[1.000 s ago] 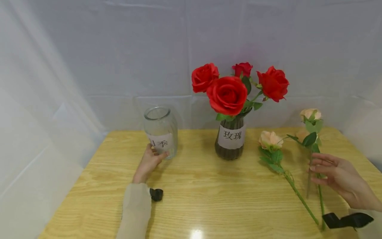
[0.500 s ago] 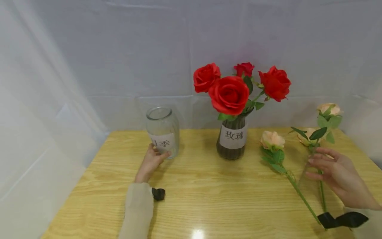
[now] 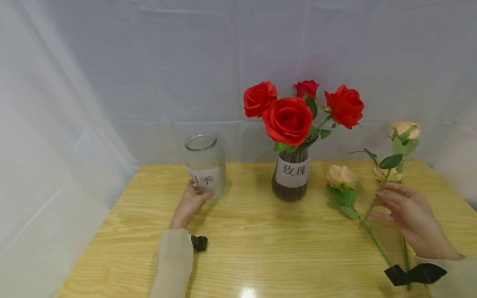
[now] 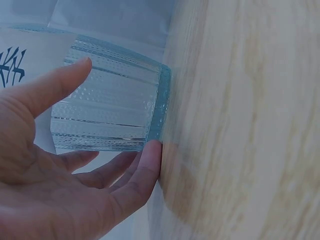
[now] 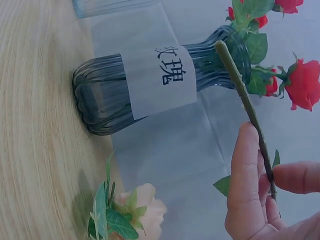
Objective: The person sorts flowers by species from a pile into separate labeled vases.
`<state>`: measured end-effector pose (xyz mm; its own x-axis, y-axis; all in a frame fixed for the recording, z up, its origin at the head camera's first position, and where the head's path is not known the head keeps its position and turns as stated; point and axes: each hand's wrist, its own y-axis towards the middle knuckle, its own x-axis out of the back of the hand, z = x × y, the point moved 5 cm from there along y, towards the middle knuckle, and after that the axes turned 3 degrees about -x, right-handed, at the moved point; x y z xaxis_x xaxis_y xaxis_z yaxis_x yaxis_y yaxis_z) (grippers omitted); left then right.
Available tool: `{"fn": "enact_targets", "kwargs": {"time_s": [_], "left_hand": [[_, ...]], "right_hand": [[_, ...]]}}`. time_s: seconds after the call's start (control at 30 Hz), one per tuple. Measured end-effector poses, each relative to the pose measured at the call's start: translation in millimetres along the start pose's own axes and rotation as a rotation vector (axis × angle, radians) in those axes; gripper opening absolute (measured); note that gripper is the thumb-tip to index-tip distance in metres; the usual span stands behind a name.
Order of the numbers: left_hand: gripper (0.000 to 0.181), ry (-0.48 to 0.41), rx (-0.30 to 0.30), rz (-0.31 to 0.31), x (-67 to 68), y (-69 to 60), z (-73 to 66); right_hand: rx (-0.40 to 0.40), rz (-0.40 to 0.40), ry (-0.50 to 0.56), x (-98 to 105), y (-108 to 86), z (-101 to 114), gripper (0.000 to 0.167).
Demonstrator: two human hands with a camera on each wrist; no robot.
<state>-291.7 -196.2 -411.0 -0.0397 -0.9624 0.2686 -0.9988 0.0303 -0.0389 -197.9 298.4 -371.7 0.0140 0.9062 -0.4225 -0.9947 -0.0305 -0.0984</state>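
The left hand (image 3: 189, 203) curls round the lower part of a clear glass vase (image 3: 220, 165) with a white label; in the left wrist view the thumb and fingers lie on either side of the glass (image 4: 110, 112). On the right, the right hand (image 3: 413, 217) pinches the stem of a peach flower (image 3: 407, 130), tilted with its bloom up. Its cut stem end (image 5: 227, 57) points past the fingers in the right wrist view. Two more peach flowers, one (image 3: 340, 177) left of the hand and one (image 3: 387, 174) behind it, lie on the table.
A dark ribbed vase (image 3: 288, 192) with a white label holds several red roses (image 3: 288, 120) at the back centre of the wooden table (image 3: 268, 248). A pale cloth (image 3: 149, 82) hangs behind the table.
The right hand has moved left and slightly up, lifting the peach flower and tilting its stem. The left hand stays at the clear vase. The head view has shifted slightly.
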Motion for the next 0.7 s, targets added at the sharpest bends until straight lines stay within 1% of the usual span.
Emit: {"fn": "enact_targets", "kwargs": {"time_s": [0.1, 0.2, 0.3, 0.4, 0.5, 0.6, 0.7], "left_hand": [[0.089, -0.013, -0.006, -0.002, -0.5, -0.2, 0.7], [0.091, -0.035, -0.015, -0.008, -0.7, 0.1, 1.2], [0.088, -0.040, -0.023, -0.020, -0.2, 0.1, 1.5], [0.084, -0.029, -0.026, -0.029, 0.1, -0.6, 1.0], [0.081, -0.013, -0.033, -0.030, -0.9, -0.4, 0.7], [0.080, -0.015, -0.043, -0.025, -2.4, -0.4, 0.1], [0.079, -0.022, -0.050, -0.022, -3.0, -0.6, 0.0]], "right_hand": [[0.002, 0.018, 0.030, -1.8, -0.4, 0.1, 0.016], [0.011, 0.011, 0.036, -3.6, -0.2, 0.5, 0.016], [0.032, 0.002, 0.027, -7.5, -0.4, 0.6, 0.017], [0.064, 0.006, 0.048, -13.8, -0.7, 0.1, 0.020], [0.091, 0.011, 0.114, -21.6, -0.9, -1.2, 0.022], [0.121, 0.016, 0.194, -30.3, -0.4, -3.5, 0.025], [0.141, 0.011, 0.235, -39.8, 0.5, -6.2, 0.023]]}}
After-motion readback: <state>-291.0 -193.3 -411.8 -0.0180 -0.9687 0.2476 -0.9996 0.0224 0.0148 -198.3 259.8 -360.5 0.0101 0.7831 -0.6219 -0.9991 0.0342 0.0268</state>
